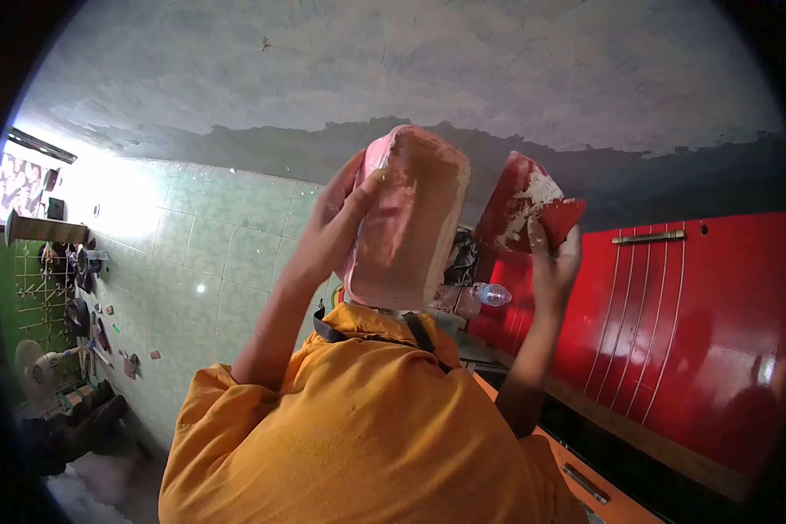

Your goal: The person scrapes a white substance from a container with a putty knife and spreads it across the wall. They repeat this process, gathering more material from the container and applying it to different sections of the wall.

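My left hand (336, 218) grips the left side of a pink rectangular plastic tub (410, 218), its thumb over the rim and its fingers mostly hidden behind. The tub is tilted so that its inside faces me, with pale residue on the walls. To the right, my right hand (555, 262) is closed on a red flat scraper (508, 205). Whitish putty (534, 199) clings to the scraper's face. The two things are held a little apart, in front of a grey surface (393, 65) coated with lighter plaster down to a ragged edge.
A red cabinet panel (672, 323) with a metal handle (648, 237) stands on the right. Near it lies a clear plastic bottle (493, 294). Pale green tiles (244, 214) spread to the left, with scattered items and a fan (35, 367) farther off. An orange drawer front (594, 476) shows below.
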A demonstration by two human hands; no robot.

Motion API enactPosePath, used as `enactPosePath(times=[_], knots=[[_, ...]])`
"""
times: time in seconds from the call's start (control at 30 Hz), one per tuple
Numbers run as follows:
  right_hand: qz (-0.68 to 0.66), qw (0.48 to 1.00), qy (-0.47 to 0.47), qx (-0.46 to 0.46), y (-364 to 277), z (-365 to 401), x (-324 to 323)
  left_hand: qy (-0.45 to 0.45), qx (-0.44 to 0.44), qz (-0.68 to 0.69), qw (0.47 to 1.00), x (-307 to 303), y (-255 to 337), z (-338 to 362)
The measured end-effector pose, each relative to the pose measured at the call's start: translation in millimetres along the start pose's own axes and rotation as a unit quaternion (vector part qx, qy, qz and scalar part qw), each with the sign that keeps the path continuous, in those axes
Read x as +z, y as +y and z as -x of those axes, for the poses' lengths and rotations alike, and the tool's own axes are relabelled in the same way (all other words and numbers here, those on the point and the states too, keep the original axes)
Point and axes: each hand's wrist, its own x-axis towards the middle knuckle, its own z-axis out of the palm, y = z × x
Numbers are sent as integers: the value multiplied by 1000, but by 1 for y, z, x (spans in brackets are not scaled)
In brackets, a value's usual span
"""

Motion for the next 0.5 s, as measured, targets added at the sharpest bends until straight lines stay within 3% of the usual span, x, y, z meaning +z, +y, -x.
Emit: enactPosePath(times=[0.1,0.13,0.33,0.5], knots=[[142,988,-62,-6,-39,-5,-5,-16,13,-82,996,-13,-1,-8],[140,988,-68,21,-47,-5,-1,-25,11,-101,994,-14,3,-10],[252,960,-106,-50,-62,-17,7,-80,4,-230,970,-26,13,-23],[207,966,-142,-59,-59,-24,10,-115,6,-258,959,-24,32,-34]])
